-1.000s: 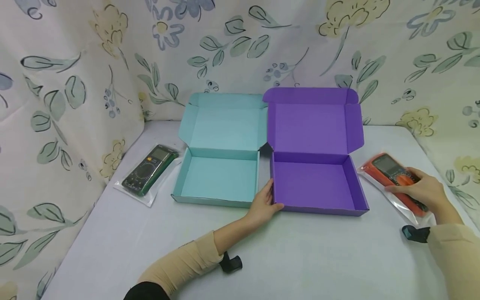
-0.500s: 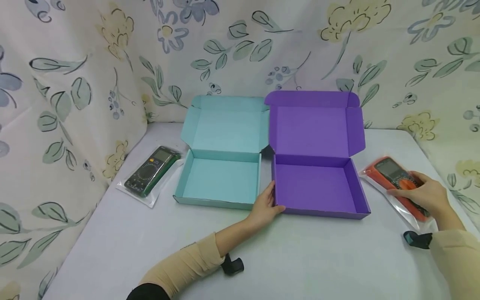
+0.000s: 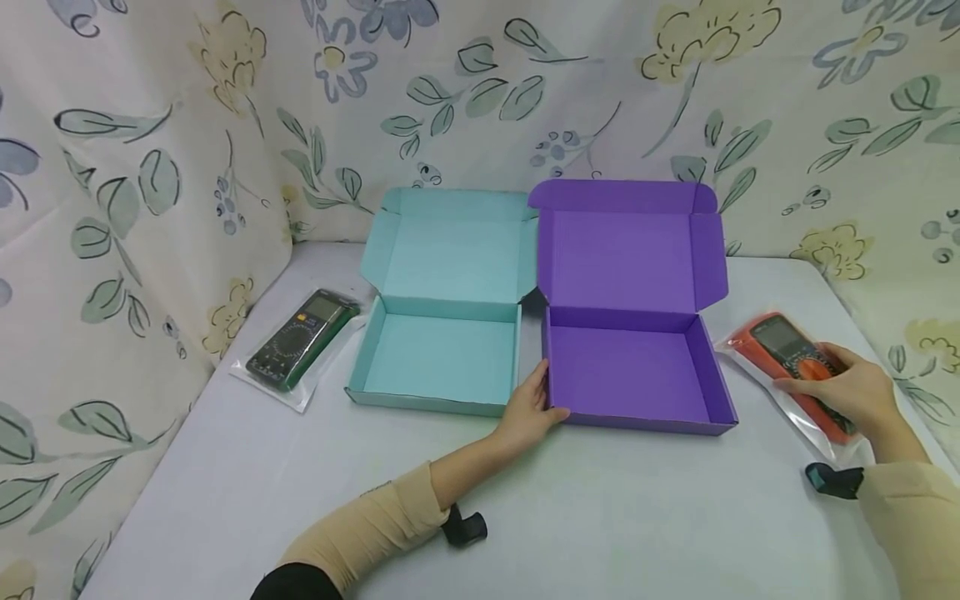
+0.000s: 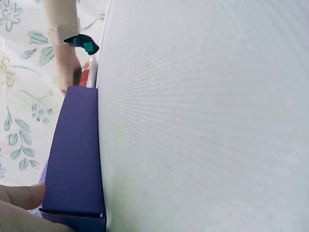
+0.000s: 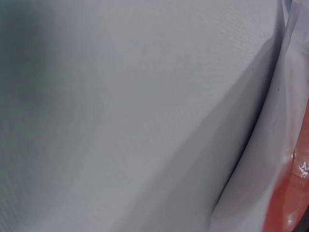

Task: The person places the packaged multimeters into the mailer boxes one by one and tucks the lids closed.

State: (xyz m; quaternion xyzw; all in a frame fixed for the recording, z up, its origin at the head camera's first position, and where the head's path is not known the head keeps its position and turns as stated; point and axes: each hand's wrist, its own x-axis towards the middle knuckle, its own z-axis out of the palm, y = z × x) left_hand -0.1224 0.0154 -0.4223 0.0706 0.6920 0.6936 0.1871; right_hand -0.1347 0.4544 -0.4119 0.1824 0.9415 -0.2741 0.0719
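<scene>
My left hand (image 3: pixel 525 417) holds the near left corner of the open purple box (image 3: pixel 622 371), thumb at the front wall and fingers along the left side. In the left wrist view, the thumb (image 4: pixel 26 195) lies by the box's front wall (image 4: pixel 75 150). At the right, my right hand (image 3: pixel 851 396) grips an orange multimeter (image 3: pixel 765 333) in a clear plastic bag, thumb on one side and fingers on the other. The bagged multimeter lies slanted beside the box. Only an edge of its orange side (image 5: pixel 287 203) shows in the right wrist view.
A light teal box (image 3: pixel 442 354) with its lid raised stands left of the purple one. Farther left, a black and green multimeter (image 3: pixel 303 337) lies in a clear bag. Floral cloth (image 3: pixel 465 108) hangs behind the white table (image 3: pixel 600 517).
The view shifts slightly. Both hands keep their places, one at the purple box's corner and one on the orange multimeter, which stays about where it was.
</scene>
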